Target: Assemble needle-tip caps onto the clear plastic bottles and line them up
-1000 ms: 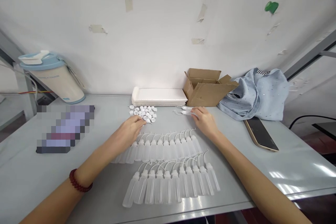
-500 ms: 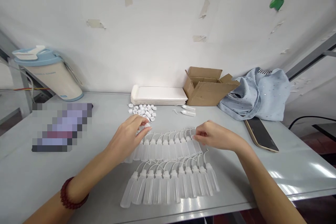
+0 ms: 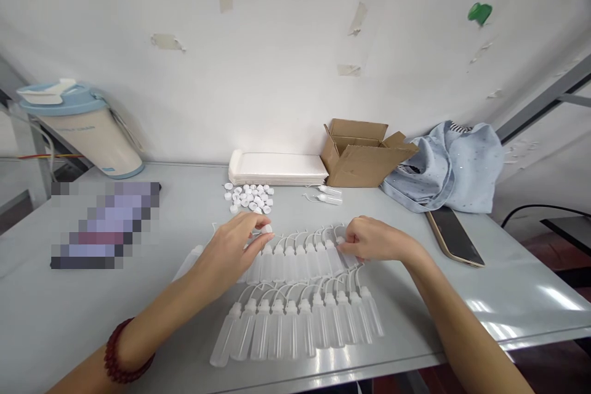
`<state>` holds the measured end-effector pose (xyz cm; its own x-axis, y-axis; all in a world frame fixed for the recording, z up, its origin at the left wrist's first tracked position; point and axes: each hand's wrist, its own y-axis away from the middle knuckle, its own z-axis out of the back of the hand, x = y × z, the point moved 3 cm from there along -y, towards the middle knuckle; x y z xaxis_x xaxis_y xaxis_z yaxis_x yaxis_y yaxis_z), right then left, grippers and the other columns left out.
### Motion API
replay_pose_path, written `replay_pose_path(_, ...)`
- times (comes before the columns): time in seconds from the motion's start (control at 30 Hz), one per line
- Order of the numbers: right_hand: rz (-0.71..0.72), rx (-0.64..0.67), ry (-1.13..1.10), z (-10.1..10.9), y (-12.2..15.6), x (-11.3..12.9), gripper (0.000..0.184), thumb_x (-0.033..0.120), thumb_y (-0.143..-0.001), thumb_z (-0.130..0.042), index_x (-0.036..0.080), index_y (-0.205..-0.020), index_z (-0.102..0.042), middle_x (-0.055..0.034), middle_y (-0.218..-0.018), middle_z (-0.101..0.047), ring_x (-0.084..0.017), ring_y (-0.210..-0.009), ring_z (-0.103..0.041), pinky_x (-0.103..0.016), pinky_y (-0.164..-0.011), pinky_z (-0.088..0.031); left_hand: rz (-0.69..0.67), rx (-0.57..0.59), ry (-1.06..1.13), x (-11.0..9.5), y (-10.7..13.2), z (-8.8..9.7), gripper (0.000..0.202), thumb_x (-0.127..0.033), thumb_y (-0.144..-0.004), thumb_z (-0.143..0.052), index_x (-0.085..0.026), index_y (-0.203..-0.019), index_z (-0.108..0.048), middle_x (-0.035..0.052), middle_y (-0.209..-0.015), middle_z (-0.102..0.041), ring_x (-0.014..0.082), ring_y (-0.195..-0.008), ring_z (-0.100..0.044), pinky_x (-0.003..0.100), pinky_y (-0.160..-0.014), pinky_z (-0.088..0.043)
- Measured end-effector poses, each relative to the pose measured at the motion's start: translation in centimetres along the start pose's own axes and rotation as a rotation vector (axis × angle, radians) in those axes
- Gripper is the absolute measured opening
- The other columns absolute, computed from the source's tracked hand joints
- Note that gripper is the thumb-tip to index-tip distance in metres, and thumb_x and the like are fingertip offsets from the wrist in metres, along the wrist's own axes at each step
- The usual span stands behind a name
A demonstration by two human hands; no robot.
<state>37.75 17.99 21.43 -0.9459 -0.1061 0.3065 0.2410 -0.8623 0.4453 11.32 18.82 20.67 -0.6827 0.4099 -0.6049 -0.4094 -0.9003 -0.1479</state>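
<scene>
I see translucent bottles (image 3: 290,332) in rows, lower centre; left hand (image 3: 228,247) pinches a white cap (image 3: 266,229), curled right hand (image 3: 373,239) grips an end bottle (image 3: 344,253).

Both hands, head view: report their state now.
Left hand: closed, pinching a white cap.
Right hand: fingers curled at a bottle; whether it grips cannot be told.

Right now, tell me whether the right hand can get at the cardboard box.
Probably yes: the cardboard box stands beyond the right hand, nothing visible between them, though its fingertips are at a bottle.
</scene>
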Motion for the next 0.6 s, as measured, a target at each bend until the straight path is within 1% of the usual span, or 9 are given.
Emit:
replay_pose_path(0.07, 0.006, -0.051, 0.003, 0.4, 0.0, 0.1, 0.030, 0.026, -0.074, -0.050, 0.016, -0.045, -0.049, -0.0005, -0.045, -0.052, -0.010, -0.043, -0.042, -0.024, -0.045, -0.028, 0.009, 0.011, 0.016, -0.2, 0.1, 0.0, 0.021, -0.038, -0.091, -0.046, -0.022, -0.096, -0.059, 0.0030, -0.096, -0.065, 0.0185, -0.078, -0.061, 0.028, -0.060, -0.047)
replay_pose_path(0.13, 0.027, -0.130, -0.054, 0.8, 0.1, 0.3, 0.027, 0.026, -0.076, -0.049, 0.017, -0.051, -0.049, 0.0001, -0.049, -0.053, -0.010, -0.047, -0.043, -0.024, -0.046, -0.029, 0.009, 0.021, 0.035, -0.4, 0.2, 0.0, 0.022, -0.039, -0.090, -0.047, -0.022, -0.095, -0.060, 0.0026, -0.093, -0.066, 0.0186, -0.076, -0.061, 0.028, -0.059, -0.047)
replay_pose_path(0.23, 0.110, -0.293, -0.259, 1.3, 0.3, 1.1, 0.020, 0.026, -0.078, -0.051, 0.017, -0.060, -0.050, 0.0014, -0.054, -0.055, -0.011, -0.051, -0.047, -0.022, -0.048, -0.032, 0.004, 0.038, 0.101, -0.9, 0.4, 0.0, 0.021, -0.040, -0.088, -0.051, -0.023, -0.092, -0.062, 0.0024, -0.088, -0.067, 0.0187, -0.074, -0.061, 0.026, -0.055, -0.047)
replay_pose_path(0.3, 0.187, -0.362, -0.371, 1.1, 0.4, 1.9, 0.016, 0.027, -0.079, -0.053, 0.017, -0.066, -0.053, 0.0018, -0.057, -0.056, -0.011, -0.053, -0.050, -0.021, -0.049, -0.035, 0.011, 0.053, 0.160, -1.3, 0.5, 0.0, 0.020, -0.040, -0.085, -0.055, -0.023, -0.088, -0.063, 0.0022, -0.085, -0.068, 0.0184, -0.073, -0.061, 0.026, -0.054, -0.047)
replay_pose_path(0.37, 0.259, -0.354, -0.460, 0.5, 0.5, 2.8, 0.015, 0.027, -0.081, -0.053, 0.016, -0.073, -0.057, 0.0009, -0.060, -0.059, -0.011, -0.054, -0.055, -0.021, -0.050, -0.038, 0.032, 0.071, 0.221, -1.6, 0.6, -0.1, 0.018, -0.040, -0.081, -0.060, -0.022, -0.084, -0.063, 0.0013, -0.081, -0.068, 0.0172, -0.070, -0.060, 0.026, -0.057, -0.048)
replay_pose_path(0.43, 0.308, -0.294, -0.554, -0.3, 0.6, 3.8, 0.016, 0.029, -0.084, -0.054, 0.015, -0.080, -0.059, -0.0010, -0.066, -0.064, -0.011, -0.052, -0.058, -0.020, -0.048, -0.039, 0.056, 0.098, 0.286, -1.8, 0.7, -0.2, 0.017, -0.039, -0.079, -0.063, -0.021, -0.081, -0.062, -0.0001, -0.079, -0.067, 0.0160, -0.068, -0.059, 0.028, -0.062, -0.049)
replay_pose_path(0.5, 0.350, -0.231, -0.631, -1.1, 0.7, 4.7, 0.018, 0.031, -0.086, -0.053, 0.015, -0.085, -0.060, -0.0028, -0.073, -0.066, -0.010, -0.050, -0.059, -0.020, -0.047, -0.039, 0.071, 0.124, 0.362, -2.0, 0.9, -0.4, 0.017, -0.038, -0.079, -0.064, -0.022, -0.080, -0.062, -0.0010, -0.078, -0.066, 0.0157, -0.071, -0.060, 0.028, -0.067, -0.049)
replay_pose_path(0.6, 0.417, -0.157, -0.717, -1.8, 1.1, 5.9, 0.020, 0.031, -0.088, -0.052, 0.015, -0.093, -0.063, -0.0028, -0.079, -0.065, -0.010, -0.052, -0.058, -0.021, -0.051, -0.043, 0.089, 0.139, 0.476, -2.2, 0.9, -0.4, 0.014, -0.037, -0.081, -0.062, -0.023, -0.084, -0.064, -0.0013, -0.080, -0.066, 0.0156, -0.076, -0.061, 0.027, -0.069, -0.049)
